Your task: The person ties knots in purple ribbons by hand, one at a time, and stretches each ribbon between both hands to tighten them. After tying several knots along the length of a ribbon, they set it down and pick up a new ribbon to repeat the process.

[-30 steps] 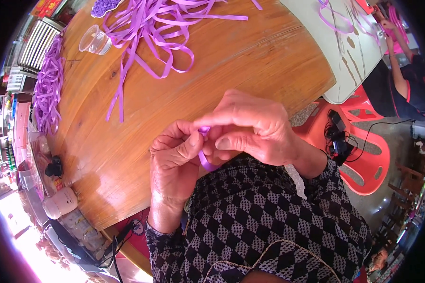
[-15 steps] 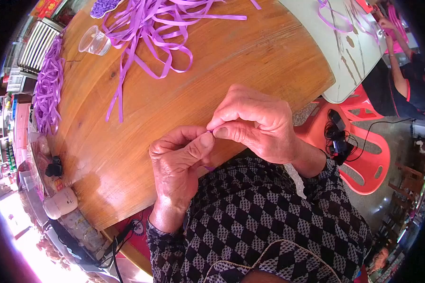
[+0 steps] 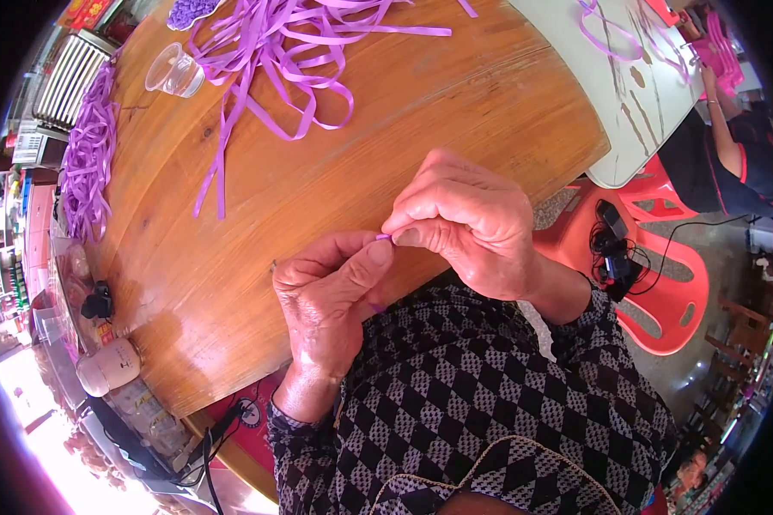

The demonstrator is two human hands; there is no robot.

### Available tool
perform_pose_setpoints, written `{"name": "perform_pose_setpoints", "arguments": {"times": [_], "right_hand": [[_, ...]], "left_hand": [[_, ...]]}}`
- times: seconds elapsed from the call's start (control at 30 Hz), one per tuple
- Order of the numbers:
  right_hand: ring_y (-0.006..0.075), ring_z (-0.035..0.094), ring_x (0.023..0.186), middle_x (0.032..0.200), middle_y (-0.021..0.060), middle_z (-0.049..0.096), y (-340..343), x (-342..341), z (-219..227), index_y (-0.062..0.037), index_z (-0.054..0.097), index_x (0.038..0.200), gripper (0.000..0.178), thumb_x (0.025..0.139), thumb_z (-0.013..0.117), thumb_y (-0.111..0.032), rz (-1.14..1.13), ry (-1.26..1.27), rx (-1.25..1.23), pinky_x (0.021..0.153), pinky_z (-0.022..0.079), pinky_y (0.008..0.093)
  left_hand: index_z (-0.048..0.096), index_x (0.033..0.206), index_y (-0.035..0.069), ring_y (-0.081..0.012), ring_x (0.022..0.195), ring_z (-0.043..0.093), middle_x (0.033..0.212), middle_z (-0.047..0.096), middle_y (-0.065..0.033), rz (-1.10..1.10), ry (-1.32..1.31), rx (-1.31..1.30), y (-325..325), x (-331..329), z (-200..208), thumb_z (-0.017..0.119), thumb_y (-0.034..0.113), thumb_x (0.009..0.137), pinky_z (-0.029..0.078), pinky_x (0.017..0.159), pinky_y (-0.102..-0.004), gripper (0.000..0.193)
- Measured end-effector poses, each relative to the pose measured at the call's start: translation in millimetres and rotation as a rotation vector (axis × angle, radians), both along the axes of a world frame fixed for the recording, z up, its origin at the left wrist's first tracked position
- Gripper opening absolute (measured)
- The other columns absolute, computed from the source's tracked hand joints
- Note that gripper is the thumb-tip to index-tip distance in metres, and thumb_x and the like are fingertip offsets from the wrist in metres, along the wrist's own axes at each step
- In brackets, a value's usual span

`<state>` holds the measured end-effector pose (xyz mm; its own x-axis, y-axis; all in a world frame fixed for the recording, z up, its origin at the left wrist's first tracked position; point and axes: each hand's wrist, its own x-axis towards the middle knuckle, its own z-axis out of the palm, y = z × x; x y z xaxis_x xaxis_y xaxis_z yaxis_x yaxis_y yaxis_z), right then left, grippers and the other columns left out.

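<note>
Now pinching a purple ribbon (image 3: 384, 237) at thumb and fingertips of both left hand (image 3: 326, 292) and right hand (image 3: 472, 227), in front of the torso at the near edge of the wooden bench (image 3: 464, 112). Compared with one second ago, bringing the right fingertips in against the left ones and covering most of the loop; judging from this, now working a small spot rather than a free length. Not managing to tell the fold under the fingers.

Counting: hands, two; held ribbon, one; loose ribbon pile (image 3: 270, 51), one, on the far side, strands too tangled for counting; ribbon bundle (image 3: 90, 163), one, at the left edge; clear plastic cup (image 3: 175, 70), one, standing beside the pile; purple textured piece (image 3: 191, 12), one, cut off by the frame.
</note>
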<state>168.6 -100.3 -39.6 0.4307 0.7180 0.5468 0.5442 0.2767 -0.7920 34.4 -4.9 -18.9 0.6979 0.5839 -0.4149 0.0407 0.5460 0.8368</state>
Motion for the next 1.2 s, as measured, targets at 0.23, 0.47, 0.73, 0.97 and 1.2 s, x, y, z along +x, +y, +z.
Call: {"name": "perform_pose_setpoints", "arguments": {"times": [0.23,0.47,0.73,0.97,1.2], "right_hand": [[0.019,0.053,0.067,0.076,0.0064,0.061,-0.7,2.0,2.0,0.0003,0.062,0.079,0.012,0.071,0.07,-0.005,0.038,0.022,0.007,0.058,0.042,0.0283],[0.0191,0.055,0.074,0.082,0.0064,0.06,-4.3,4.8,3.6,0.0011,0.064,0.087,0.022,0.067,0.073,-0.004,0.104,0.138,-0.057,0.064,0.044,0.0276],[0.0183,0.054,0.069,0.076,0.0037,0.059,-2.6,9.9,3.9,-0.0024,0.065,0.079,0.02,0.062,0.076,-0.004,0.105,-0.036,-0.029,0.058,0.043,0.0301],[0.0196,0.052,0.067,0.074,0.0039,0.058,-6.3,10.1,3.5,-0.0034,0.063,0.076,0.017,0.063,0.074,0.0,0.156,0.019,-0.056,0.058,0.041,0.0284],[0.0203,0.052,0.069,0.075,0.0041,0.058,-4.6,9.6,2.4,-0.0027,0.062,0.078,0.02,0.062,0.075,-0.004,0.134,0.007,-0.062,0.06,0.042,0.0303]], "left_hand": [[0.064,0.083,-0.003,-0.0039,0.047,0.041,0.061,0.055,0.0013,-0.016,0.118,0.03,-0.9,3.8,5.3,0.07,0.007,0.075,0.031,0.042,-0.0179,0.014],[0.066,0.087,-0.003,-0.0032,0.044,0.04,0.059,0.056,0.0007,-0.035,0.099,-0.1,6.0,5.6,0.5,0.07,0.01,0.077,0.03,0.039,-0.0181,0.017],[0.062,0.082,-0.005,-0.0042,0.04,0.037,0.057,0.053,-0.0005,-0.149,0.008,-0.087,9.1,1.2,2.0,0.067,0.012,0.077,0.026,0.038,-0.0181,0.018],[0.061,0.08,-0.005,-0.0036,0.041,0.036,0.056,0.051,0.0004,-0.101,0.115,0.008,4.7,1.9,5.0,0.066,0.01,0.076,0.024,0.038,-0.0177,0.016],[0.059,0.077,-0.005,-0.004,0.039,0.035,0.056,0.053,-0.0007,-0.067,0.095,-0.13,6.0,4.1,-2.8,0.068,0.008,0.074,0.028,0.036,-0.0182,0.016]]}}
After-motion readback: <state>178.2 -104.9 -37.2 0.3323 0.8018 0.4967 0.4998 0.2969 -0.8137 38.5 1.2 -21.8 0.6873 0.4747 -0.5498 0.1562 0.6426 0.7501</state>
